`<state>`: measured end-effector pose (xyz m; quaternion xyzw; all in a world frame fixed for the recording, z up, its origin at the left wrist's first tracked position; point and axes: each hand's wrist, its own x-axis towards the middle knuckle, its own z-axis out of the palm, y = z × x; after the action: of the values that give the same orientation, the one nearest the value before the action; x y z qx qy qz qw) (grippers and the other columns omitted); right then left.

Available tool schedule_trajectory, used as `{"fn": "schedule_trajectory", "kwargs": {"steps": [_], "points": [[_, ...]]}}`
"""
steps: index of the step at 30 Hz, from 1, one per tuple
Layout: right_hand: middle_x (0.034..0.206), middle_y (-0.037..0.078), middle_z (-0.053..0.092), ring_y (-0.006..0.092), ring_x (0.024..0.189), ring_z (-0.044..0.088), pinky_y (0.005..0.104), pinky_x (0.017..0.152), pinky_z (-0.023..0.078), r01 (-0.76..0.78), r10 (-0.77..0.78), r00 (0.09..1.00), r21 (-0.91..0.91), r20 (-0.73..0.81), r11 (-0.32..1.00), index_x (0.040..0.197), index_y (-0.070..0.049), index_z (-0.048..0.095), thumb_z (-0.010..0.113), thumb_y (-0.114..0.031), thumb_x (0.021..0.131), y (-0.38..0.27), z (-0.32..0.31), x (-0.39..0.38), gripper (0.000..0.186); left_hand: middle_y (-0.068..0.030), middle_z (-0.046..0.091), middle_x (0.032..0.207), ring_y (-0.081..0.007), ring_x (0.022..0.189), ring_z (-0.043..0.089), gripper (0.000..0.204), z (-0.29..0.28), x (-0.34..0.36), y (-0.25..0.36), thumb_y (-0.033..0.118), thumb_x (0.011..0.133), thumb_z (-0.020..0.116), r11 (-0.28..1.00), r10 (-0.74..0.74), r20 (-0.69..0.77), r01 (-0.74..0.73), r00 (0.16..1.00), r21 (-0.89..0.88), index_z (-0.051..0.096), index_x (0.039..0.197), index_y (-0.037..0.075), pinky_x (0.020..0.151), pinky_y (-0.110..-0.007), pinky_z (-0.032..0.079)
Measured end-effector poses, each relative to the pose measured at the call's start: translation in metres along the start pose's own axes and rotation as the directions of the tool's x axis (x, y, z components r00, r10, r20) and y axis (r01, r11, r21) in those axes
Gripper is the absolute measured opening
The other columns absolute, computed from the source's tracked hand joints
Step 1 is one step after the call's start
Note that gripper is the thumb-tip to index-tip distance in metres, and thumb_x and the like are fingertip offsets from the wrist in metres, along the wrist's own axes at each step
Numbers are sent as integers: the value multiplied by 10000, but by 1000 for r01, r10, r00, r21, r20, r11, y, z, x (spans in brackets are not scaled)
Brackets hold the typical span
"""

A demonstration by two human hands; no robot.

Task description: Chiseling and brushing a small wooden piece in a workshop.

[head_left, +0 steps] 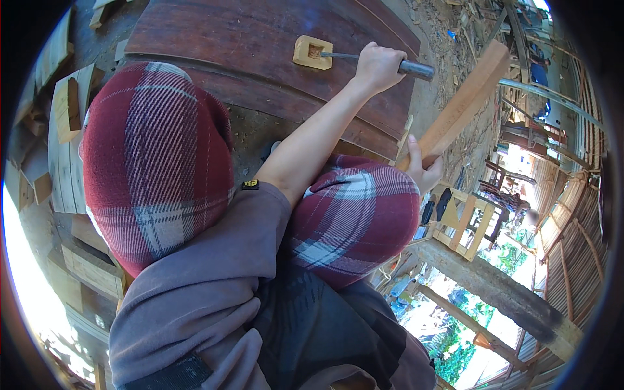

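My left hand (380,68) is wrapped round a chisel (416,69), whose dark round handle end sticks out past the fist. The thin blade runs leftward, its tip at the square hollow of a small pale wooden block (302,53). That block lies on a dark reddish-brown wooden panel (227,32). Beyond my right knee, my right hand (422,170) grips the lower end of a long flat wooden bat (465,101). The bat is raised at a slant, its broad end up and to the right, apart from the chisel. My knee partly hides this hand.
Both my knees, in red plaid cloth (156,162), rise close to the work. Pale wooden offcuts and boards (65,149) are stacked at the left. Wood chips cover the ground (435,58) past the panel. A wooden frame (465,224) and a thick beam (500,286) stand at the right.
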<state>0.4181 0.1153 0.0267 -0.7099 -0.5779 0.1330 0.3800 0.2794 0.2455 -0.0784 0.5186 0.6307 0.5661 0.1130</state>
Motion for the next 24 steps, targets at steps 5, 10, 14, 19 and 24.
{"fn": "schedule_trajectory", "kwargs": {"steps": [5,10,14,19,24], "points": [[969,168,662,237,887,626,347,823,470,40,-40,992,-1,122,999,1031,63,628,820,-234,687,12,-2,0,493,-58,645,656,-241,655,627,108,-3,-8,15,223,691,694,993,114,30,-114,993,9,659,764,152,679,-349,402],[981,170,667,238,912,631,342,844,468,3,-1,991,-15,137,1000,1058,68,627,817,-231,689,16,1,1,512,-66,644,657,-248,659,626,124,-13,-6,13,227,689,699,999,20,-9,-20,1000,-39,656,767,141,683,-346,408],[961,168,668,234,891,632,345,832,471,9,-3,987,-40,159,999,1022,67,631,816,-229,693,23,1,4,480,-75,650,668,-256,660,626,152,-18,-2,11,246,696,704,997,7,-51,-11,999,-74,673,798,137,690,-352,424],[938,162,670,233,871,634,343,815,475,34,-20,981,-69,191,997,987,65,631,817,-229,689,21,2,4,459,-104,648,663,-295,655,636,206,-26,6,7,297,720,717,990,-55,-166,33,985,-136,686,806,113,666,-384,471],[897,147,667,218,827,622,348,797,471,34,-35,989,13,145,999,957,58,635,816,-225,689,19,3,2,430,-105,646,663,-307,646,641,200,-38,12,1,290,719,724,970,-125,-202,77,971,-230,691,797,109,602,-377,499]]}}
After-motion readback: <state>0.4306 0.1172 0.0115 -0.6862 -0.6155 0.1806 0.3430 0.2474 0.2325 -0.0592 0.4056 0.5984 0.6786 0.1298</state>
